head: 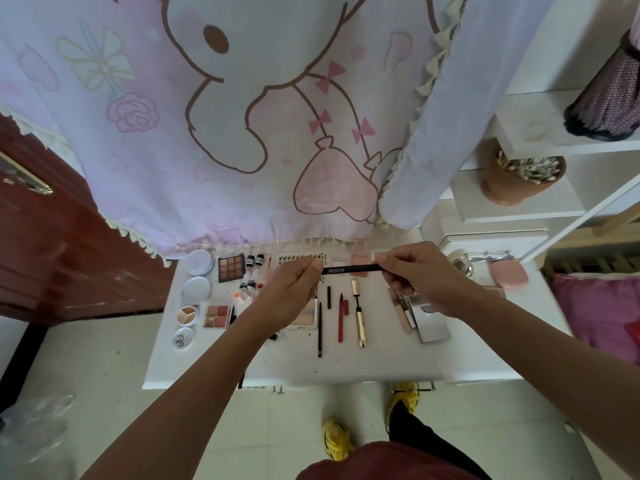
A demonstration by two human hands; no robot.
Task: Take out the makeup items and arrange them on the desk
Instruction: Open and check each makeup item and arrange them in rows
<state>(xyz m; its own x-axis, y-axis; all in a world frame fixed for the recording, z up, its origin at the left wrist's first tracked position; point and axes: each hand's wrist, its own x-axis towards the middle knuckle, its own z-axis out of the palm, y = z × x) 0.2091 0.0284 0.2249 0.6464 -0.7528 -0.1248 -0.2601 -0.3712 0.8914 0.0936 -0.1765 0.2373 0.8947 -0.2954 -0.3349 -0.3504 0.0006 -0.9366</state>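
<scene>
Head view: black pencil between both hands

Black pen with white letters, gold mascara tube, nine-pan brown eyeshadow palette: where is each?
black pen with white letters (349,270): head view, middle of its barrel
gold mascara tube (361,327): head view, lower barrel
nine-pan brown eyeshadow palette (231,268): head view, centre pan

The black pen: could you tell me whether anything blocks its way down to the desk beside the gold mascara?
Nothing visible does. The left hand and right hand pinch the black pen by its ends above the desk; the bare strip right of the gold mascara is uncovered.
</scene>
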